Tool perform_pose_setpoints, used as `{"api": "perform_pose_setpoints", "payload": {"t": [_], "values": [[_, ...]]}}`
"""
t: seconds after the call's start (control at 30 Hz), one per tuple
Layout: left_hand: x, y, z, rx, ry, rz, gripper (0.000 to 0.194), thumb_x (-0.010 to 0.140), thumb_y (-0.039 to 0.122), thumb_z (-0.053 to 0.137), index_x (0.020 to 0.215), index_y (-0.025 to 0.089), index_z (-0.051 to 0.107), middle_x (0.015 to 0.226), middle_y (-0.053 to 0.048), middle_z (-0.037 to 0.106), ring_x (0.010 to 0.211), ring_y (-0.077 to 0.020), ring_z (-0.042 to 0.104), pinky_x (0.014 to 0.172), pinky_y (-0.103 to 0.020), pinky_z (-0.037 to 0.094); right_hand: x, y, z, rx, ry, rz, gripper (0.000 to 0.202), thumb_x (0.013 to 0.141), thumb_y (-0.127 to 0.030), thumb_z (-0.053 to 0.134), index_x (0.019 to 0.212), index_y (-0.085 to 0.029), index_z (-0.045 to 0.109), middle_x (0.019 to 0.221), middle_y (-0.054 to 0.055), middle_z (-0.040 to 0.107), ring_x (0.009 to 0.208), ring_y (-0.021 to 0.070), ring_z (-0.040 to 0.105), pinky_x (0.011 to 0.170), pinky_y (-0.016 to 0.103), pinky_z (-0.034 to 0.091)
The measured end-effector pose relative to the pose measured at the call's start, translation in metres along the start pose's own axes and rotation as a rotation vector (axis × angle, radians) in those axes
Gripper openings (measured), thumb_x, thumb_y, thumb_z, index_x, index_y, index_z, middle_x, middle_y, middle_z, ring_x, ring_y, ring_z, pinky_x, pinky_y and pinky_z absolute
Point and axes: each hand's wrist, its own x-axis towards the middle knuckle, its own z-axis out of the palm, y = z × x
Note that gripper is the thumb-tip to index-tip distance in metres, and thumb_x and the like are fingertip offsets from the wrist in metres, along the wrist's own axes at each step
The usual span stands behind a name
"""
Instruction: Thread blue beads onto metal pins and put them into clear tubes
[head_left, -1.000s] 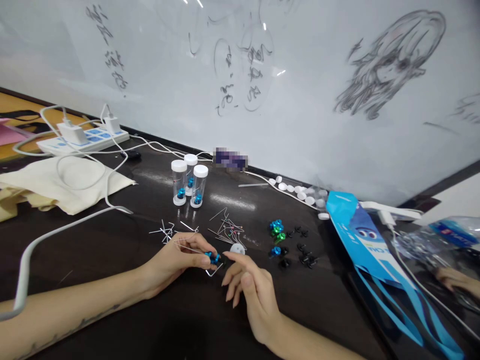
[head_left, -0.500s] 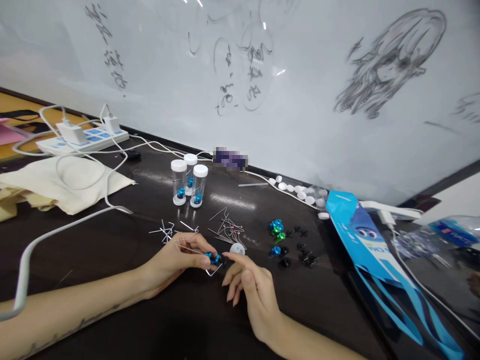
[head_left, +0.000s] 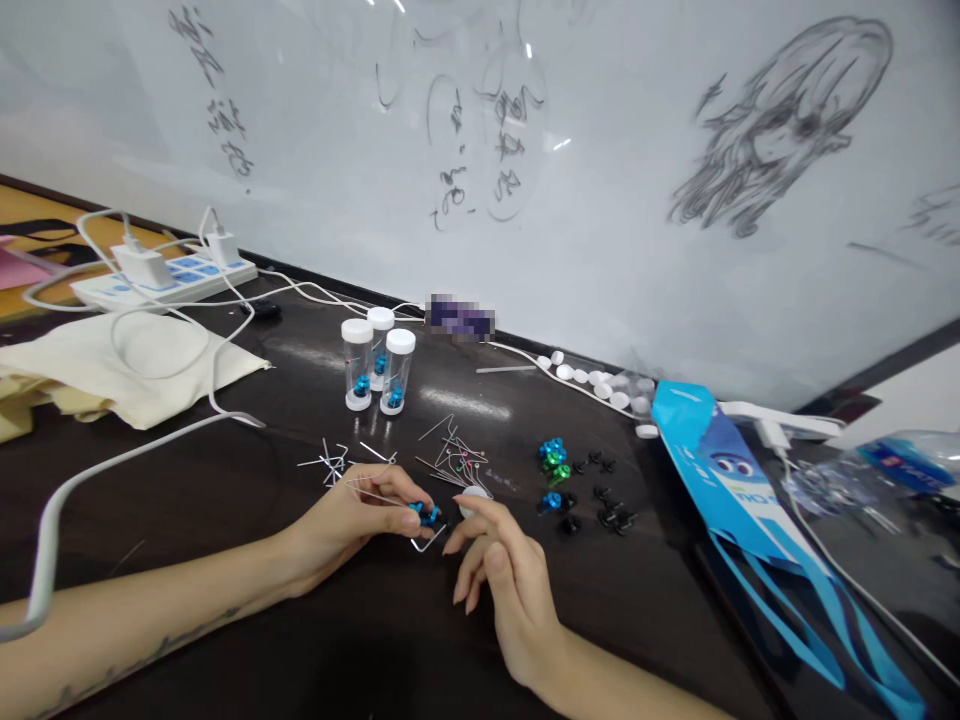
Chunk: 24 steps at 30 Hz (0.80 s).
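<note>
My left hand (head_left: 375, 507) is closed, pinching a small shiny blue metal part (head_left: 426, 514) between thumb and fingers. A thin wire loops out of this grip over the fingers, and a bent silver rod (head_left: 430, 541) shows below the blue part. A dark tip shows at the part's right end. My right hand (head_left: 506, 575) is just to the right, fingers loosely apart, holding nothing and not touching the part. Behind its fingertips lies a white round cap (head_left: 474, 494), partly hidden. Thin metal pins with coloured beads (head_left: 461, 462) and silver bent rods (head_left: 330, 463) lie beyond my hands.
Three clear tubes with white caps (head_left: 400, 370) stand behind, blue parts inside. To the right lie blue and green parts (head_left: 555, 458), black pieces (head_left: 613, 512), white caps (head_left: 600, 380) and a blue strapped pouch (head_left: 720, 470). A white cable (head_left: 56, 520) crosses the left side.
My right index finger has drawn back slightly from the blue part and now covers more of the white cap. My left hand has stayed nearly still with its hold.
</note>
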Motion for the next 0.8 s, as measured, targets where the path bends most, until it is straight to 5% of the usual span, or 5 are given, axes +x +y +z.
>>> {"api": "perform_pose_setpoints", "payload": {"t": [0.8], "values": [[0.0001,-0.0019,-0.0019,0.011,-0.006,0.007,0.014,0.066,0.013,0.083,0.077,0.016,0.076,0.074,-0.002,0.077,0.069,-0.0145,0.071,0.070,-0.023,0.054,-0.0017,0.0012,-0.0001,0.015,0.017,0.012,0.045,0.100,-0.048,0.031,0.128,-0.022,0.055,0.094,0.008,0.062,0.051,0.0094,0.057,0.042,0.021,0.049]]}}
